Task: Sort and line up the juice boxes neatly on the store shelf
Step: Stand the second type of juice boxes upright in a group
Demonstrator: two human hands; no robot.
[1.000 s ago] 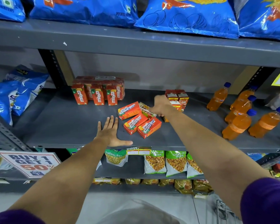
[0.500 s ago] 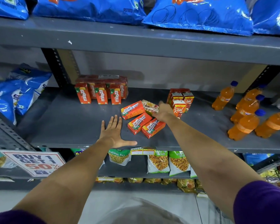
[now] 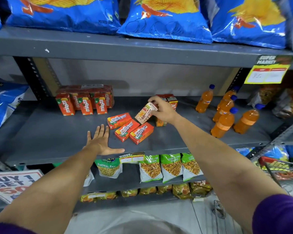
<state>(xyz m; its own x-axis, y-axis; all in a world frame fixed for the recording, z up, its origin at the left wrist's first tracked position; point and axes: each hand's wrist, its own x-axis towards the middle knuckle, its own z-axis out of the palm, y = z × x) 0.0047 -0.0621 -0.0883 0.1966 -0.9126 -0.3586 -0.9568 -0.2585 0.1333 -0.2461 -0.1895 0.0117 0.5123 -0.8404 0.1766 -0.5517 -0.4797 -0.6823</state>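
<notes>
My right hand [image 3: 162,109] clamped a tilted beige juice box [image 3: 145,114], lifted clear for sorting; my left hand [image 3: 101,141] lay flat, fingers spread, steadying me on the shelf [image 3: 41,132].

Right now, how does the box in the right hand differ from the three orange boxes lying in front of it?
The held box is pale beige and tilted, lifted in the right hand; the three orange boxes lie flat on the shelf, untouched. The held box stands alone; the three orange boxes sit side by side. All are small cartons with straws attached.
</notes>
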